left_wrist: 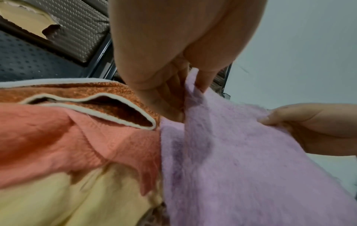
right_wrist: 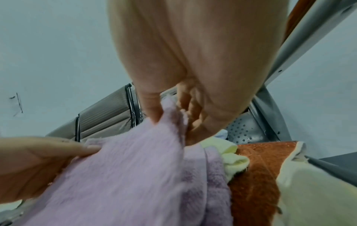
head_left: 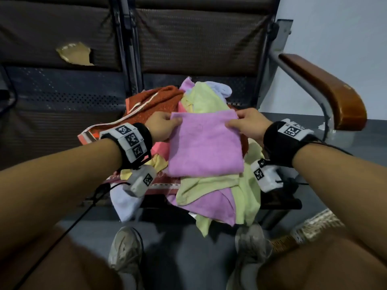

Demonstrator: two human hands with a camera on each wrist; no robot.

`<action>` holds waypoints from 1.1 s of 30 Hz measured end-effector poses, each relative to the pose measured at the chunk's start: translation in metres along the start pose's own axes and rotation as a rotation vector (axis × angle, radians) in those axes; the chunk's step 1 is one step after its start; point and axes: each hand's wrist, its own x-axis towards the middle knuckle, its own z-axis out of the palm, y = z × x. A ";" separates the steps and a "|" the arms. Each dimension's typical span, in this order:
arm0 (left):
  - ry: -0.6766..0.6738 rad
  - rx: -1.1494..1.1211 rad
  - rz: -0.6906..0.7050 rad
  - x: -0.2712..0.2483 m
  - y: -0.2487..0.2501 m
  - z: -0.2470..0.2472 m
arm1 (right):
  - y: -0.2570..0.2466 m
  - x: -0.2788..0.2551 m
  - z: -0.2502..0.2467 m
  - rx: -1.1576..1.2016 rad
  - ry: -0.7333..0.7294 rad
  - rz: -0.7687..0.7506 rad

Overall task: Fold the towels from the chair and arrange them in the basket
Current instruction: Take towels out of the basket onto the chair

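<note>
While both hands pinch the pink towel (head_left: 206, 143) (far corners), the basket's (head_left: 320, 225) contents stay unseen.

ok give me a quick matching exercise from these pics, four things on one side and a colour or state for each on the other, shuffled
Things:
1. held towel
2. big towel at the back left of the pile
3. armrest
4. chair backrest on the left

Colour or state:
A. torn, pale padding showing
B. glossy brown wood
C. lilac, pinched at its two far corners
D. rust orange with a cream edge

Pairs: 1-C, 2-D, 3-B, 4-A
</note>
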 end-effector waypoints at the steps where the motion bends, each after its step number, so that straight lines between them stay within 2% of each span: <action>1: 0.043 0.002 0.013 0.008 -0.001 0.003 | 0.002 0.009 0.003 -0.013 0.050 -0.026; 5: 0.155 0.102 0.019 0.029 -0.005 0.011 | 0.011 0.030 0.014 -0.161 0.173 -0.079; 8: 0.269 0.262 0.162 0.018 -0.008 0.015 | 0.009 0.022 0.012 -0.332 0.172 -0.242; 9: 0.220 0.252 0.224 0.009 -0.009 0.017 | 0.007 0.014 0.010 -0.343 0.163 -0.312; 10: 0.112 0.239 0.263 -0.003 -0.010 0.019 | 0.007 0.005 0.008 -0.347 0.122 -0.367; 13: -0.229 0.370 0.324 -0.031 -0.020 0.024 | 0.019 -0.023 0.009 -0.466 -0.172 -0.441; 15: -0.305 0.552 0.411 -0.040 -0.028 0.024 | 0.035 -0.034 0.014 -0.610 -0.294 -0.463; 17: -0.317 0.635 0.458 -0.043 -0.033 0.023 | 0.046 -0.038 0.018 -0.708 -0.332 -0.470; 22: -0.171 0.604 0.459 -0.043 -0.044 0.020 | 0.051 -0.039 0.025 -0.711 -0.248 -0.544; 24: -0.155 0.557 0.449 -0.044 -0.043 0.018 | 0.047 -0.043 0.022 -0.677 -0.222 -0.543; 28: -0.200 0.410 0.356 -0.042 -0.034 0.006 | 0.032 -0.047 0.008 -0.540 -0.207 -0.456; 33: -0.122 0.217 0.221 -0.033 -0.033 0.003 | 0.021 -0.042 0.007 -0.300 -0.257 -0.272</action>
